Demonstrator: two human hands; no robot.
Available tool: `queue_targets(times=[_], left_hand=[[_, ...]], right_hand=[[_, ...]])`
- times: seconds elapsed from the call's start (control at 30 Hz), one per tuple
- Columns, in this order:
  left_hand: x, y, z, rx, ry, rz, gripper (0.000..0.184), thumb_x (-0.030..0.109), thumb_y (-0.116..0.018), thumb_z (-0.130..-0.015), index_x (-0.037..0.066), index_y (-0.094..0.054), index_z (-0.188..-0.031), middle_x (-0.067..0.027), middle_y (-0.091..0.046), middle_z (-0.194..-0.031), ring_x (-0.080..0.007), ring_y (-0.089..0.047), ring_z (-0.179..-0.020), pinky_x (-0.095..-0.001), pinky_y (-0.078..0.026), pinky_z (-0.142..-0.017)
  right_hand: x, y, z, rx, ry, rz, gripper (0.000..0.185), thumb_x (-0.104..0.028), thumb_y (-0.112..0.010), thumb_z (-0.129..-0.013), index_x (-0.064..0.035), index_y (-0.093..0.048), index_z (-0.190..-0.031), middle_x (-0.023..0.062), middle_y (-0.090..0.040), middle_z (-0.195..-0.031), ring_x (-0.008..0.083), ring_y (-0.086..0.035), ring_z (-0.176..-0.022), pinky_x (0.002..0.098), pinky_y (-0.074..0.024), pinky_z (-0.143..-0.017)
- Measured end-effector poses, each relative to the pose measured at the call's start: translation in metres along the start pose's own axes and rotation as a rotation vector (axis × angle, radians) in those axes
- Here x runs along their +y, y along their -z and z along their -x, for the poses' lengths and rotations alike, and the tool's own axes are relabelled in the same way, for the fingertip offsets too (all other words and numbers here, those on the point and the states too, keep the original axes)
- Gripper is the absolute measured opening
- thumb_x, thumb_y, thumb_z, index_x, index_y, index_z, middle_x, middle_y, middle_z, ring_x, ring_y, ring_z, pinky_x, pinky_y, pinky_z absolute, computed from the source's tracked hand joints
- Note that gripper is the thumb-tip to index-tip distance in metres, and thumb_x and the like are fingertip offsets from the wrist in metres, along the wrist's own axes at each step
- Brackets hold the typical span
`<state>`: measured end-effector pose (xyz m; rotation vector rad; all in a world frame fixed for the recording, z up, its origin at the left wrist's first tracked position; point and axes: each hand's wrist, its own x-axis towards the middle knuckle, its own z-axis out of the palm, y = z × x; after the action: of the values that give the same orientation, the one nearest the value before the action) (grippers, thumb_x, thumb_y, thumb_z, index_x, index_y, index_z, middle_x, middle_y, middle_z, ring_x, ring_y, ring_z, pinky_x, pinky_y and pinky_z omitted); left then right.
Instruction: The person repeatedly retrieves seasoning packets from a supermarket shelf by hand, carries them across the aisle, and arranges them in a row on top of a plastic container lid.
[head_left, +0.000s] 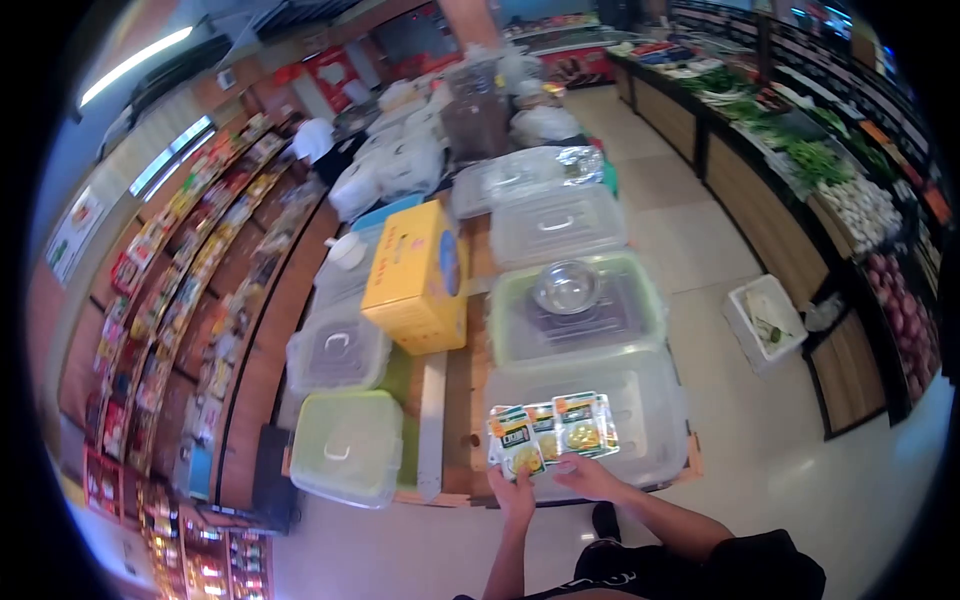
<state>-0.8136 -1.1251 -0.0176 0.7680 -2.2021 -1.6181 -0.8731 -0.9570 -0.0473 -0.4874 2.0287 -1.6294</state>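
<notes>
Several green and white seasoning packets (580, 424) lie overlapped on the translucent lid of the nearest plastic bin (655, 400). My left hand (513, 490) is closed on the lower edge of the leftmost packet (516, 440), its thumb over the front. Beside it, my right hand (588, 478) is at the lower edge of the packets, with fingers curled; what it grips, if anything, is hidden. A steel bowl (567, 287) sits on the lid of the bin behind.
A yellow box (415, 280) stands left of the bowl. More lidded bins (348, 445) line the table's left side. Bagged goods (400, 155) are piled at the far end. Vegetable shelves (800, 150) run along the right, with a white foam box (764, 320) on the floor.
</notes>
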Motion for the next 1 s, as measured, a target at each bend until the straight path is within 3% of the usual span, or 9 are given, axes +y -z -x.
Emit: queue_targets(times=[0.07,0.2,0.23,0.33,0.37,0.5,0.6,0.77,1.0], left_hand=[[0.020,-0.009,0.015,-0.097,-0.080,0.162,0.040,0.012,-0.064,-0.091,-0.002,-0.039,-0.119,-0.0159,-0.059,-0.103,-0.0190,-0.065,-0.072,-0.0285,-0.052,-0.059],[0.044,-0.045,0.058,-0.617,0.071,0.408,0.037,0.011,-0.060,-0.093,0.002,-0.036,-0.120,-0.0124,-0.061,-0.096,-0.0158,-0.063,-0.069,-0.0276,-0.054,-0.057],[0.045,-0.057,0.073,-0.700,0.142,0.363,0.039,0.013,-0.061,-0.093,0.001,-0.041,-0.125,-0.0125,-0.063,-0.105,-0.0165,-0.064,-0.077,-0.0303,-0.055,-0.068],[0.052,-0.091,0.108,-1.075,-0.182,-0.004,0.040,0.020,-0.064,-0.094,-0.001,-0.048,-0.125,-0.0096,-0.063,-0.110,-0.0161,-0.063,-0.089,-0.0310,-0.052,-0.080],[0.063,-0.098,0.129,-1.208,-0.094,-0.021,0.040,0.030,-0.060,-0.096,0.000,-0.058,-0.122,-0.0068,-0.066,-0.109,-0.0141,-0.060,-0.094,-0.0319,-0.048,-0.087],[0.069,-0.144,0.198,-1.576,-0.074,-0.291,0.051,0.046,-0.048,-0.099,0.000,-0.064,-0.116,-0.0067,-0.069,-0.101,-0.0129,-0.059,-0.091,-0.0302,-0.048,-0.085],[0.074,-0.186,0.273,-1.771,-0.231,-0.429,0.051,0.046,-0.047,-0.100,0.000,-0.063,-0.116,-0.0088,-0.069,-0.100,-0.0171,-0.062,-0.091,-0.0326,-0.048,-0.084],[0.093,-0.248,0.410,-2.077,-0.705,-0.489,0.050,0.044,-0.044,-0.101,-0.002,-0.062,-0.112,-0.0244,-0.067,-0.094,-0.0335,-0.066,-0.089,-0.0393,-0.049,-0.082],[0.131,-0.289,0.600,-2.357,-1.249,-0.792,0.060,0.050,-0.042,-0.099,-0.004,-0.067,-0.088,-0.0231,-0.064,-0.073,-0.0389,-0.065,-0.074,-0.0436,-0.050,-0.071]], right_hand=[[-0.006,0.021,0.018,0.031,0.027,-0.039,0.039,-0.023,-0.069,-0.090,-0.0013,-0.058,-0.121,0.0095,-0.066,-0.101,0.0132,-0.063,-0.084,0.0290,-0.0527,-0.074],[-0.036,0.078,0.090,0.067,-0.070,-0.259,0.034,-0.022,-0.067,-0.091,-0.0023,-0.060,-0.118,0.0071,-0.067,-0.100,0.0116,-0.062,-0.084,0.0275,-0.0512,-0.076],[-0.027,0.089,0.111,0.118,-0.063,-0.322,0.034,-0.021,-0.067,-0.091,-0.0023,-0.060,-0.119,0.0070,-0.067,-0.100,0.0116,-0.061,-0.084,0.0270,-0.0509,-0.076],[-0.012,0.122,0.188,0.203,-0.093,-0.236,0.034,-0.027,-0.069,-0.089,-0.0025,-0.066,-0.112,0.0062,-0.070,-0.095,0.0121,-0.062,-0.085,0.0295,-0.0502,-0.079],[-0.018,0.138,0.221,0.182,-0.131,-0.129,0.034,-0.028,-0.070,-0.088,-0.0030,-0.067,-0.110,0.0061,-0.070,-0.094,0.0119,-0.062,-0.083,0.0295,-0.0501,-0.078],[-0.009,0.171,0.359,0.148,-0.220,-0.007,0.034,-0.033,-0.074,-0.084,-0.0035,-0.072,-0.100,0.0063,-0.071,-0.085,0.0117,-0.060,-0.078,0.0296,-0.0491,-0.074],[0.009,0.173,0.459,0.226,-0.265,-0.017,0.036,-0.035,-0.074,-0.084,-0.0013,-0.072,-0.097,0.0050,-0.070,-0.081,0.0121,-0.059,-0.074,0.0283,-0.0478,-0.071],[0.032,0.151,0.623,0.623,-0.231,-0.211,0.035,-0.035,-0.071,-0.087,-0.0009,-0.071,-0.095,0.0051,-0.068,-0.078,0.0129,-0.058,-0.074,0.0298,-0.0479,-0.071],[0.053,0.060,0.792,1.086,-0.415,-0.264,0.038,-0.038,-0.068,-0.089,0.0001,-0.071,-0.093,0.0053,-0.066,-0.076,0.0140,-0.058,-0.071,0.0289,-0.0481,-0.068]])
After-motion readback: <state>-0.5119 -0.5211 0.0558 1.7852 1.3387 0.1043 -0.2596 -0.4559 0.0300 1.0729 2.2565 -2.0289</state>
